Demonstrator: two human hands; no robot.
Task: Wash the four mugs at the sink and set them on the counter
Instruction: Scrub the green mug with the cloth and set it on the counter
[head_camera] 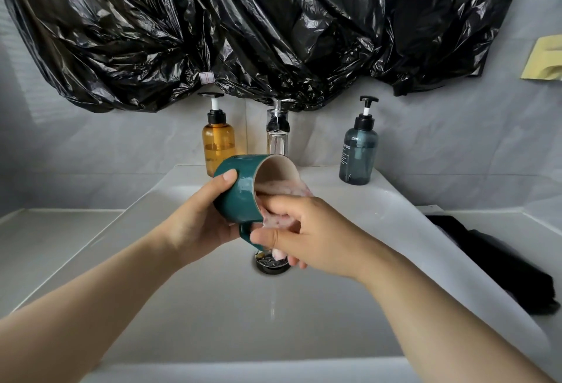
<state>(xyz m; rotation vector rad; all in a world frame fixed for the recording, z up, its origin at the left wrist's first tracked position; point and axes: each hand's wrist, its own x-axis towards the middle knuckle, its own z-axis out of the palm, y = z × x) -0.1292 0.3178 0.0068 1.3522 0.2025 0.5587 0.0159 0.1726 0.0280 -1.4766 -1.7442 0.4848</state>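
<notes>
Two bare forearms enter from the lower corners and meet over the white sink. The left hand is cupped round the body of a dark green mug, with the thumb laid along its upper side and the fingers wrapped behind, out of sight. The mug is held in the air above the basin, tipped on its side. Its pale inside faces right and slightly up, and its handle points down between the two hands.

The right hand is curled round a wet, foamy pinkish sponge. The thumb is underneath and the fingers are bent over the top, pressing the sponge against the mug's rim and lower inner wall. Suds cling to the lip.

Directly beneath the hands lies the dark round drain, partly hidden by the right fingers.

A flat pale surface runs off to the left of the basin. On the right side a black cloth lies bunched.

On the back ledge a chrome faucet stands just behind the mug. An amber pump bottle is to its left and a grey-blue pump bottle to its right.

Above them, crinkled black plastic sheeting hangs across the grey wall. A yellow item is at the far right edge.
</notes>
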